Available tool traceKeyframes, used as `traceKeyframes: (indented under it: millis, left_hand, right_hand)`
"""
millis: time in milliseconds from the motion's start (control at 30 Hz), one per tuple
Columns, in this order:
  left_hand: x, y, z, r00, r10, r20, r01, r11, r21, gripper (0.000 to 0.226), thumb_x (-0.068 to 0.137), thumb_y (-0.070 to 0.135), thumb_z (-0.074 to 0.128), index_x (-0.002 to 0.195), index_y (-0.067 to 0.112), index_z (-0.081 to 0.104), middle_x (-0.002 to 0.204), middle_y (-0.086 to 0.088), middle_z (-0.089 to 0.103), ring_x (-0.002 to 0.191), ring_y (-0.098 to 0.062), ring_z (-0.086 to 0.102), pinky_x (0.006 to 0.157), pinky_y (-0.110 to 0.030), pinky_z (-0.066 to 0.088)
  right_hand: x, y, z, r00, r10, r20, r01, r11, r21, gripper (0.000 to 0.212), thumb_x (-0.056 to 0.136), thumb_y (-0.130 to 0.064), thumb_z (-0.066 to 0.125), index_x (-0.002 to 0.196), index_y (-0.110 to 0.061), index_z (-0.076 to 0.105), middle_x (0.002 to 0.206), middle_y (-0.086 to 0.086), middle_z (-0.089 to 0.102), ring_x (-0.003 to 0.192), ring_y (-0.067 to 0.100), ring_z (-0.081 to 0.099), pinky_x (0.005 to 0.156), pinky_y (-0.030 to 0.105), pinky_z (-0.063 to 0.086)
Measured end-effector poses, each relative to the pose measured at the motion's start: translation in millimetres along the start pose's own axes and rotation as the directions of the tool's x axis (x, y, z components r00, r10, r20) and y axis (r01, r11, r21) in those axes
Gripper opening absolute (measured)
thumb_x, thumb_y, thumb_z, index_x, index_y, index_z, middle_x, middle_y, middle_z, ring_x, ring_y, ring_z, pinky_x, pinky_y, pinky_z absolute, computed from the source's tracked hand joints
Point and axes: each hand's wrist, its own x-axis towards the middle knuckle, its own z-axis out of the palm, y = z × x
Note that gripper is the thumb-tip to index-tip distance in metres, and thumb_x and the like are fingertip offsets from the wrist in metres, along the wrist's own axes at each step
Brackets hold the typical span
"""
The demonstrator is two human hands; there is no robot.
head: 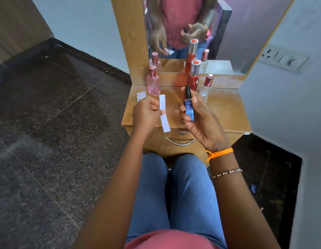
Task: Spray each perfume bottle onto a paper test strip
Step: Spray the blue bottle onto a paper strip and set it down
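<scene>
My right hand (197, 119) grips a small blue perfume bottle (189, 108) with a black spray top, held upright above the wooden dresser top (226, 112). My left hand (147, 114) pinches a white paper test strip (164, 112) at its middle, the strip standing nearly vertical just left of the bottle. On the dresser stand a pink bottle (153, 83) at the back left, a tall red bottle (194, 76) in the middle and a clear bottle with a rose cap (207, 87) at the right. More white paper (141, 96) lies by the pink bottle.
A mirror (228, 33) behind the dresser reflects the bottles and the hands. A drawer with a metal handle (181, 141) faces my knees. A switch panel (283, 58) sits on the right wall. Dark stone floor lies to the left.
</scene>
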Motion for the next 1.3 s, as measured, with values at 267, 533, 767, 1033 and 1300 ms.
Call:
traceKeyframes:
  millis: [267, 533, 767, 1033, 1300]
  left_hand:
    - [-13.5, 6.1, -13.5, 0.995, 0.001, 0.103, 0.031, 0.951, -0.309, 0.006, 0.075, 0.005, 0.073, 0.075, 0.009, 0.069, 0.06, 0.008, 0.061, 0.048, 0.007, 0.052, 0.05, -0.007, 0.037]
    - [-28.1, 19.1, -19.5, 0.963, 0.001, 0.269, 0.108, 0.916, -0.388, 0.02, 0.085, 0.004, 0.062, 0.104, 0.003, 0.069, 0.076, 0.007, 0.065, 0.054, 0.011, 0.057, 0.053, -0.004, 0.042]
    - [-33.6, 24.5, -19.8, 0.892, 0.025, 0.451, 0.167, 0.91, -0.379, 0.033, 0.084, 0.003, 0.062, 0.111, 0.023, 0.061, 0.081, 0.004, 0.066, 0.079, -0.003, 0.062, 0.076, -0.018, 0.05]
    - [-35.9, 24.1, -14.3, 0.868, 0.038, 0.494, 0.21, 0.875, -0.437, 0.035, 0.083, 0.003, 0.065, 0.106, 0.028, 0.057, 0.072, 0.006, 0.064, 0.075, -0.004, 0.063, 0.073, -0.017, 0.052]
    - [-36.1, 25.1, -12.6, 0.863, 0.05, 0.502, 0.19, 0.89, -0.415, 0.036, 0.083, 0.004, 0.066, 0.107, 0.029, 0.058, 0.066, 0.011, 0.066, 0.079, -0.008, 0.064, 0.085, -0.027, 0.051]
  right_hand:
    - [-5.0, 2.3, 1.8, 0.992, -0.028, 0.126, 0.006, 0.985, 0.17, 0.037, 0.094, -0.023, 0.036, 0.13, -0.024, 0.047, 0.068, 0.003, 0.052, 0.049, 0.007, 0.041, 0.045, 0.015, 0.034]
    - [-8.7, -1.6, 6.9, 0.991, -0.118, 0.058, 0.125, 0.982, -0.141, 0.035, 0.094, -0.015, 0.04, 0.128, -0.023, 0.045, 0.07, 0.007, 0.045, 0.048, 0.01, 0.03, 0.043, 0.021, 0.02]
    - [-10.7, -6.3, 15.1, 0.935, -0.346, 0.073, 0.242, 0.476, -0.845, 0.025, 0.096, -0.015, 0.045, 0.118, -0.02, 0.055, 0.09, -0.027, 0.058, 0.076, -0.002, 0.053, 0.073, 0.017, 0.042]
    - [-8.9, -1.8, 11.4, 0.9, -0.432, 0.059, 0.21, 0.311, -0.927, 0.026, 0.098, -0.012, 0.035, 0.109, -0.014, 0.059, 0.085, -0.023, 0.055, 0.072, 0.0, 0.054, 0.066, 0.018, 0.041]
    - [-7.9, 0.7, 8.8, 0.884, -0.461, 0.077, 0.199, 0.223, -0.954, 0.027, 0.096, -0.011, 0.032, 0.109, -0.01, 0.056, 0.081, 0.0, 0.057, 0.065, 0.022, 0.054, 0.061, 0.038, 0.045]
